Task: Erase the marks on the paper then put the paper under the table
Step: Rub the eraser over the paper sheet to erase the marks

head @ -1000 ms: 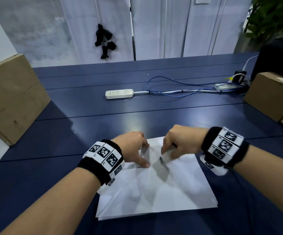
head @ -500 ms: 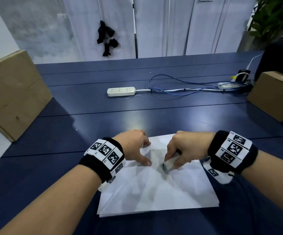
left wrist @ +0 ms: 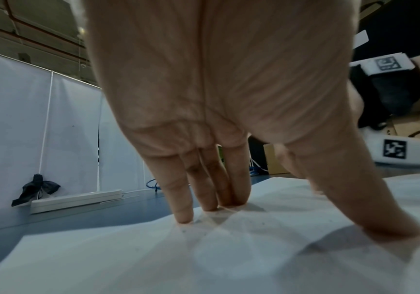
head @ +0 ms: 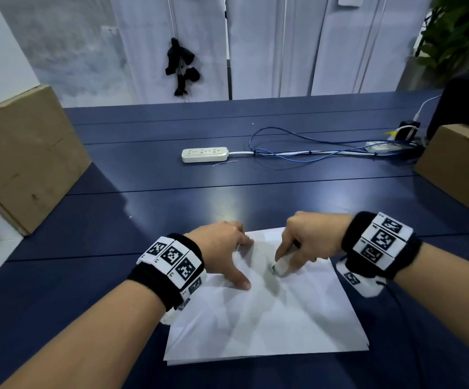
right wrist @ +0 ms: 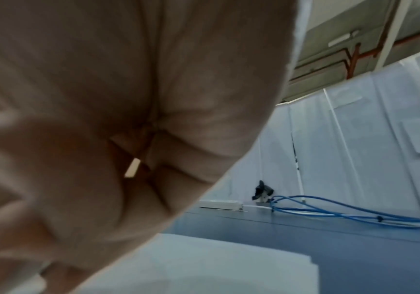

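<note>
The white sheet of paper (head: 267, 313) lies near the dark blue table's (head: 284, 197) front edge, pinned by the left hand's (head: 222, 248) straight fingertips (left wrist: 183, 216). The right hand (head: 309, 240) pinches a small white eraser (head: 282, 266) (mostly hidden by fingers) against the paper; any marks are too faint to discern.

A dark blue table (head: 171, 153) made of long planks fills the view. White curtain panels (head: 270, 46) are hung behind it at twelve o'clock. Green foliage (head: 460, 32) is seen at two o'clock. A pale glare (head: 227, 211) is reflected on the tabletop near centre.
</note>
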A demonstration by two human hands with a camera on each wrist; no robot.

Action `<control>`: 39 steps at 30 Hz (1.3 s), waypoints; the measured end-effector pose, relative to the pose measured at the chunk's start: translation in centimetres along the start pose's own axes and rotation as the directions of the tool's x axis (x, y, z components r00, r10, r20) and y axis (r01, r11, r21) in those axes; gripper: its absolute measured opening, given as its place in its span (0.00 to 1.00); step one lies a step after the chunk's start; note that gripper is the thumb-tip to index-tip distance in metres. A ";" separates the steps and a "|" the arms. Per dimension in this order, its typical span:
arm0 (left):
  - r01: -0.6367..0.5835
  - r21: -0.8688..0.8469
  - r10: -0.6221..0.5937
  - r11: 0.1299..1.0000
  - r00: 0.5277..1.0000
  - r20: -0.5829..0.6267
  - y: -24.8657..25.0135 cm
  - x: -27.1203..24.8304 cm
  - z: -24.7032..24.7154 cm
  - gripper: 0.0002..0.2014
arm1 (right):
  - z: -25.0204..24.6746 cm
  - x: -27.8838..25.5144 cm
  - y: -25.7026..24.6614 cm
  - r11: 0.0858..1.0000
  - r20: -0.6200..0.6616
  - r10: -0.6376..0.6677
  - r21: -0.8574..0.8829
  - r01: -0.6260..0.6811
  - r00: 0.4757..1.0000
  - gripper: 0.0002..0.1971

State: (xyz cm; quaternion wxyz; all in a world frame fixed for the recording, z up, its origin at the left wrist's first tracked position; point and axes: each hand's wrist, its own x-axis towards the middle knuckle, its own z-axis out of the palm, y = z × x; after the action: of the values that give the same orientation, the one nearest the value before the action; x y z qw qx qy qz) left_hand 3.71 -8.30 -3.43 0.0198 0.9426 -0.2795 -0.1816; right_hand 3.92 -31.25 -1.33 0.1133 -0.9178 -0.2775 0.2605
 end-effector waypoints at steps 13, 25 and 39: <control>0.021 0.061 -0.020 0.998 1.000 -0.009 0.3 0.5 0.1 0.27 | 0.3 -0.1 1.0 0.998 -0.077 0.063 0.035 -0.061 0.995 0.15; 0.023 0.036 -0.022 0.999 0.999 -0.026 0.4 0.3 0.1 0.27 | 0.8 -0.6 0.5 0.996 0.044 -0.003 0.088 -0.001 0.999 0.15; 0.033 0.025 -0.033 0.999 0.999 -0.024 0.6 0.3 0.0 0.26 | 0.8 -0.2 1.2 1.000 -0.010 -0.020 -0.020 0.020 1.000 0.17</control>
State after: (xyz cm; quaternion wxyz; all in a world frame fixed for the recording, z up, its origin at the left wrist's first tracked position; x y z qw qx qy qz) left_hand 3.64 -8.99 -3.50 0.0079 0.9494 -0.2659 -0.1671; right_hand 3.89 -32.29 -2.29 0.1082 -0.9174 -0.2886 0.2518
